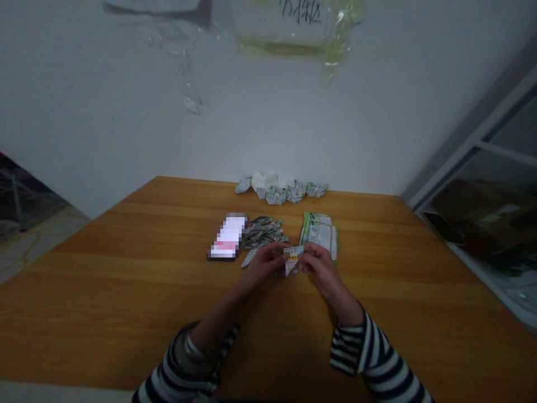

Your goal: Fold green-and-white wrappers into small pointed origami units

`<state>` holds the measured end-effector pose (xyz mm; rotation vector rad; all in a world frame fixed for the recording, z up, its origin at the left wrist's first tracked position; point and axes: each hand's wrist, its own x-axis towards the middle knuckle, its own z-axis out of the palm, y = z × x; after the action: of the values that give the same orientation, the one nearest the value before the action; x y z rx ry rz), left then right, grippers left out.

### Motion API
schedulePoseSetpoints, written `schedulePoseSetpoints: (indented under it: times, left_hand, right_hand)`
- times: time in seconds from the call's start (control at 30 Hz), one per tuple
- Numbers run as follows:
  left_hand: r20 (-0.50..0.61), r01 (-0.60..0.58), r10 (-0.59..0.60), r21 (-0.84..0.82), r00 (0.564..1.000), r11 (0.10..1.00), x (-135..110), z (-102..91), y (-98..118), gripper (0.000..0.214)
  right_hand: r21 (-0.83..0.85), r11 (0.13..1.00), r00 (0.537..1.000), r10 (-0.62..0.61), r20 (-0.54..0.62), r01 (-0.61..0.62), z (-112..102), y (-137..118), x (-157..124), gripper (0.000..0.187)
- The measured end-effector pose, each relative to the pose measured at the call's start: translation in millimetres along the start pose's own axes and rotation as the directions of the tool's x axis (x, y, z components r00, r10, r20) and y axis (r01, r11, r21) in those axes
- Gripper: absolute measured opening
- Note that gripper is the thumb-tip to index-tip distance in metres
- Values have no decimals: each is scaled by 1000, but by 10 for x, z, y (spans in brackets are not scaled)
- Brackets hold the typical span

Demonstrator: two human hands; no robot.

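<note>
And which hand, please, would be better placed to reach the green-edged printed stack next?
Probably the right hand: it is just in front of the green-edged stack, while the left hand is nearer the loose pile. Both hold the small printed piece, so the right would first need to let go.

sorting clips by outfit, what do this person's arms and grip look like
The left sleeve and right sleeve are striped dark and white, with loose cuffs. A pale band shows inside the left one. Left grip and right grip are gloveless.

No text reads clearly, handwriting (300, 11) on the taped sheet (268, 25) included.
</note>
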<state>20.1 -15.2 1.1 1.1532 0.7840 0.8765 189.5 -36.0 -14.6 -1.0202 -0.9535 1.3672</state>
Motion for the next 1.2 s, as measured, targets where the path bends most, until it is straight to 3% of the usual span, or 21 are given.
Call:
schedulePoseSetpoints:
  times: [0.13, 0.27, 0.5, 0.73, 0.87, 0.97, 1.1, 1.2]
  left_hand:
    - [6, 4, -4, -55, 1000, 998, 9, -47, -47, 36]
    - [51, 26, -24, -37, 998, 999, -1, -53, -36, 43]
    - [-116, 71, -70, 3, 991, 997, 16, 6, -16, 45]
    - [-5, 68, -67, 71, 998, 995, 36, -64, -64, 44]
    - [-161, 19, -3, 95, 987, 995, 51, -76, -93, 36]
    - [-258, -29, 81, 201, 963, 979, 47, -47, -106, 20]
    - [-262, -87, 192, 365, 946, 927, 33, 15, -130, 10]
    - [-228, -146, 218, 294, 949, 945, 31, 57, -150, 21]
  right_hand:
    - [29, 997, 997, -76, 12, 76, -3, -24, -3, 8]
    - [-60, 986, 988, -155, -1, 154, -49, -28, 16, 6]
    - [-93, 981, 983, -164, 77, 171, -27, 46, 32, 8]
    - [-70, 983, 981, -164, 103, 172, 0, 66, 50, 7]
    - [-63, 987, 980, -135, 149, 145, 23, 48, 40, 14]
    - [-169, 972, 983, -142, 118, 161, 48, 53, 29, 23]
    - [-280, 943, 983, -181, 30, 182, 69, 86, 34, 34]
    - [-206, 962, 978, -196, -67, 178, 56, 123, 53, 35]
